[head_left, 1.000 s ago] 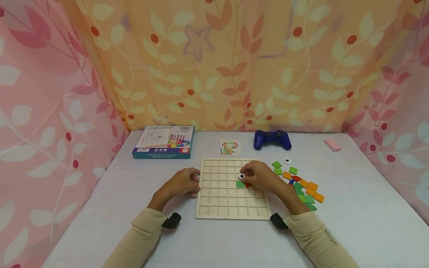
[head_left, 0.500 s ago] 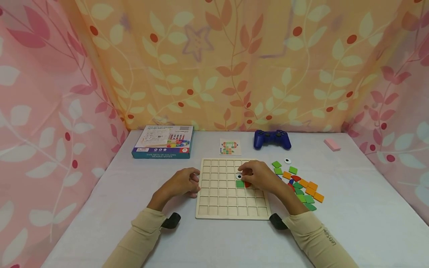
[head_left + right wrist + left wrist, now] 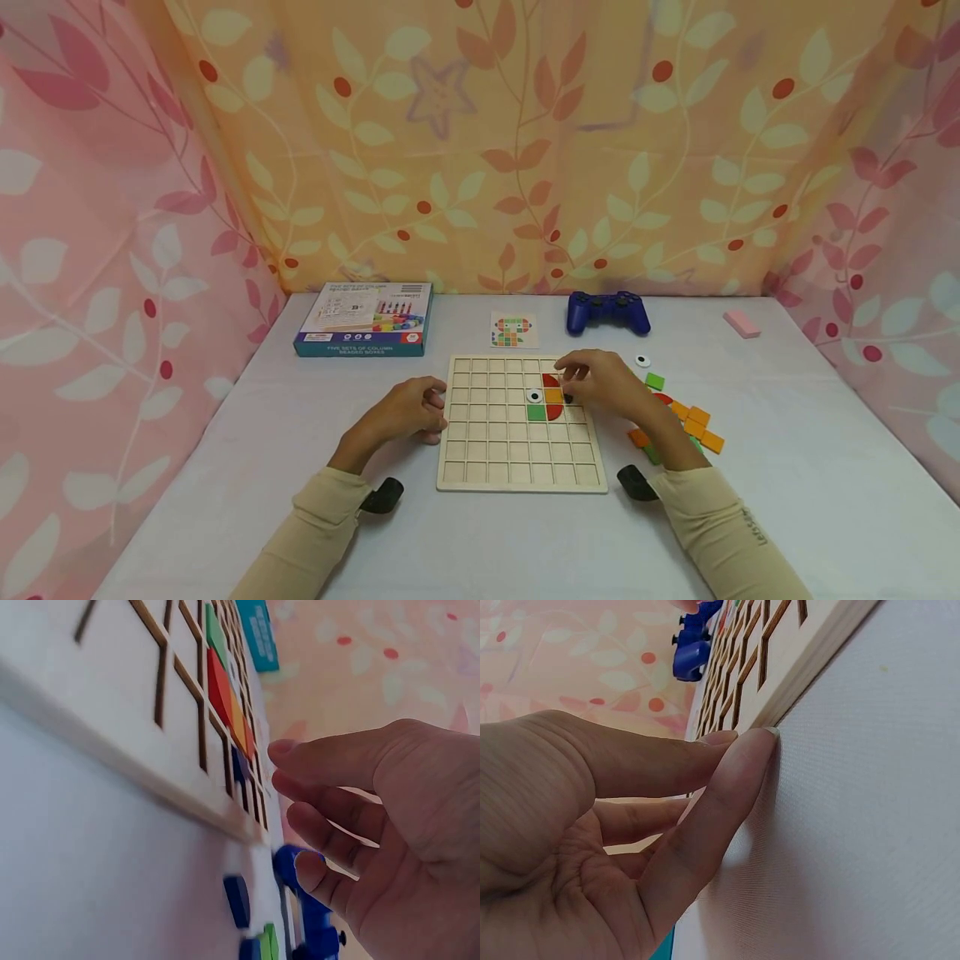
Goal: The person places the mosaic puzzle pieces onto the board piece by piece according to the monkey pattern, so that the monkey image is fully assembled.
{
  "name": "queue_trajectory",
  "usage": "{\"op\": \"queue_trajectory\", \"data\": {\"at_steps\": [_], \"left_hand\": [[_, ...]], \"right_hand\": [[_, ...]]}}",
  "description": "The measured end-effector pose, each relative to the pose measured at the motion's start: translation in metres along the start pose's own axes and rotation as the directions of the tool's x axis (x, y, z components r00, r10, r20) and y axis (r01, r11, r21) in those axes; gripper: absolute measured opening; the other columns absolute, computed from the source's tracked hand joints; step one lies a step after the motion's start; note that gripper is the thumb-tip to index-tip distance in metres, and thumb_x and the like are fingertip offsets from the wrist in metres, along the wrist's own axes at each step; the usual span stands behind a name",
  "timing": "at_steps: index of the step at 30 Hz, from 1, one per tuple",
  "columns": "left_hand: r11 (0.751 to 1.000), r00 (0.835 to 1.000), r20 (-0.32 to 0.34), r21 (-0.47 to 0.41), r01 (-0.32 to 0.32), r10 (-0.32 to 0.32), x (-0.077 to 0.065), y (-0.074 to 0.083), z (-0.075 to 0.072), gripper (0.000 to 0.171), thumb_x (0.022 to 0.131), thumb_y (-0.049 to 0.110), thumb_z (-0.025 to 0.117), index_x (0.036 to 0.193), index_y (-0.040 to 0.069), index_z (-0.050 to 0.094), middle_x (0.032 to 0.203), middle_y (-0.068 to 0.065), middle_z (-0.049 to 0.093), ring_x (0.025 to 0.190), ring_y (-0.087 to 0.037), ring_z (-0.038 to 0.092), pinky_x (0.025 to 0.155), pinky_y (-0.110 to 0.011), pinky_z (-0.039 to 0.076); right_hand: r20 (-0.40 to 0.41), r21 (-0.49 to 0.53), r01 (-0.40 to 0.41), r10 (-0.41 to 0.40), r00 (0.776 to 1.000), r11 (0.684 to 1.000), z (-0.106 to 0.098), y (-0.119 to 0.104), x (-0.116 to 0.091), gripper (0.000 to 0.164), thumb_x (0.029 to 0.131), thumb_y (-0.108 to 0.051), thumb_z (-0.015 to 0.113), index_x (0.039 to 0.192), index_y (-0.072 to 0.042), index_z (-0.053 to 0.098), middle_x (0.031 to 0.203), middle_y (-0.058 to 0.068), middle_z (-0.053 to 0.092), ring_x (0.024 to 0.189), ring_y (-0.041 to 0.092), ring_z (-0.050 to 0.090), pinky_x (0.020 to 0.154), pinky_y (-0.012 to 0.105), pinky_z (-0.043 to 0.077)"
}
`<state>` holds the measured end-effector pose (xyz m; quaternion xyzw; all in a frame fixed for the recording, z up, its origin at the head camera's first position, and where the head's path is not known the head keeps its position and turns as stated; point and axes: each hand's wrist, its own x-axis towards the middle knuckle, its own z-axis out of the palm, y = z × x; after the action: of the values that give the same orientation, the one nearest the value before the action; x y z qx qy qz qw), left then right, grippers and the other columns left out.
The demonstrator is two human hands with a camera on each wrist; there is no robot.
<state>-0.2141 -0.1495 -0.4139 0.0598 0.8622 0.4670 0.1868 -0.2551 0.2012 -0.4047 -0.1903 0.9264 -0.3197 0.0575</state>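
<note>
A wooden grid board [image 3: 480,454] lies on the white table. At its left edge rests my left hand [image 3: 408,408], fingertips against the side of the board in the left wrist view. My right hand [image 3: 603,383] hovers over the board's right side, fingers loosely bent, with nothing between them in the right wrist view. Beside those fingers, a dark blue piece [image 3: 239,763] sits in a cell. Left of it are an orange square [image 3: 553,396], an eye tile [image 3: 534,397], a green square [image 3: 536,412] and two red curved pieces [image 3: 551,381].
Loose orange pieces [image 3: 697,417] and green ones lie right of the board, partly hidden by my right arm. Another eye tile [image 3: 642,361], a blue game controller [image 3: 607,314], a picture card [image 3: 514,330], a box [image 3: 365,321] and a pink block [image 3: 742,324] stand farther back.
My right hand has let go of the eye tile and moved right and slightly away from me. The orange square, upper red piece and dark blue piece now show. My left hand stays put.
</note>
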Motion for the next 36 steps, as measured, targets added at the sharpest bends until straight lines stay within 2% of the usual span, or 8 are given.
{"op": "queue_trajectory", "data": {"at_steps": [4, 16, 22, 29, 36], "left_hand": [[1.0, 1.0, -0.004, 0.003, -0.001, 0.001, 0.0, 0.0, 0.0, 0.058, 0.092, -0.002, 0.075, 0.146, -0.004, 0.054, 0.113, -0.014, 0.062, 0.085, -0.02, 0.066, 0.074, -0.029, 0.065], [1.0, 1.0, -0.002, 0.021, -0.006, 0.006, 0.0, 0.0, 0.0, 0.059, 0.091, -0.001, 0.076, 0.146, -0.004, 0.054, 0.113, -0.014, 0.062, 0.088, -0.021, 0.066, 0.074, -0.027, 0.065], [1.0, 1.0, -0.003, 0.019, 0.001, -0.001, 0.0, 0.001, 0.0, 0.059, 0.091, -0.001, 0.076, 0.146, -0.004, 0.054, 0.113, -0.014, 0.062, 0.088, -0.021, 0.066, 0.075, -0.029, 0.065], [1.0, 1.0, -0.004, 0.02, 0.0, 0.0, -0.001, 0.001, 0.0, 0.059, 0.091, -0.001, 0.076, 0.146, -0.004, 0.055, 0.113, -0.014, 0.062, 0.088, -0.021, 0.066, 0.075, -0.029, 0.065], [1.0, 1.0, -0.003, 0.007, 0.0, 0.0, 0.0, 0.0, 0.0, 0.058, 0.091, -0.001, 0.076, 0.145, -0.003, 0.056, 0.113, -0.014, 0.062, 0.086, -0.021, 0.066, 0.073, -0.027, 0.064]], "right_hand": [[-0.025, -0.012, -0.032, 0.032, 0.999, 0.999, -0.014, 0.012, -0.003, 0.031, 0.097, -0.012, 0.075, 0.127, -0.004, 0.074, 0.102, 0.006, 0.071, 0.091, 0.023, 0.06, 0.069, 0.031, 0.054], [-0.091, -0.015, -0.176, 0.174, 0.98, 0.984, -0.05, 0.053, -0.021, 0.036, 0.096, -0.015, 0.075, 0.128, 0.001, 0.071, 0.105, 0.012, 0.073, 0.092, 0.025, 0.065, 0.075, 0.031, 0.056], [-0.077, -0.021, -0.259, 0.257, 0.963, 0.966, -0.062, 0.072, -0.03, 0.039, 0.097, -0.019, 0.075, 0.131, 0.0, 0.07, 0.108, 0.014, 0.071, 0.095, 0.028, 0.063, 0.08, 0.033, 0.056], [-0.063, -0.016, -0.299, 0.298, 0.953, 0.954, -0.071, 0.088, -0.038, 0.042, 0.094, -0.018, 0.076, 0.133, -0.002, 0.07, 0.111, 0.015, 0.071, 0.099, 0.031, 0.063, 0.092, 0.048, 0.056], [-0.04, -0.005, -0.341, 0.341, 0.939, 0.94, -0.076, 0.095, -0.041, 0.046, 0.094, -0.018, 0.077, 0.136, -0.001, 0.067, 0.117, 0.018, 0.07, 0.104, 0.033, 0.061, 0.088, 0.041, 0.057]]}}
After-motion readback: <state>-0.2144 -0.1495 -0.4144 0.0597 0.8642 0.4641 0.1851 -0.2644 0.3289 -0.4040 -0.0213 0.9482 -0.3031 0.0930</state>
